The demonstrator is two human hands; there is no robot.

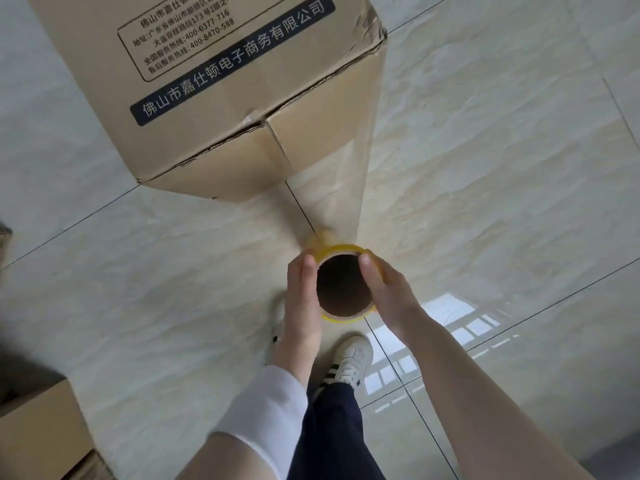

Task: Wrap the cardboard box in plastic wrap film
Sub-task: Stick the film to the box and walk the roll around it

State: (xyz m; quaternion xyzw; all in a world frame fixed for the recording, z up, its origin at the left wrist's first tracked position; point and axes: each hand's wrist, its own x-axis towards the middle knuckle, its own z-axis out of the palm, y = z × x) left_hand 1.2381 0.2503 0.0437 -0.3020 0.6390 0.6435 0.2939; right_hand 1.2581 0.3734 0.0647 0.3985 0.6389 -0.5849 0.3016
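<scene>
A tall cardboard box (221,81) with black printed text stands on the tiled floor in the upper left. A roll of plastic wrap film (343,308) with a yellowish rim and a dark hollow core is upright below it, seen end-on. My left hand (303,292) grips the roll on its left side and my right hand (384,289) grips it on the right. A clear sheet of film (332,188) stretches from the roll up to the box's right side.
Another cardboard box (38,434) sits at the lower left corner. My feet in white shoes (351,362) stand on the glossy tile floor (502,168) just below the roll. Window light reflects on the tiles at right.
</scene>
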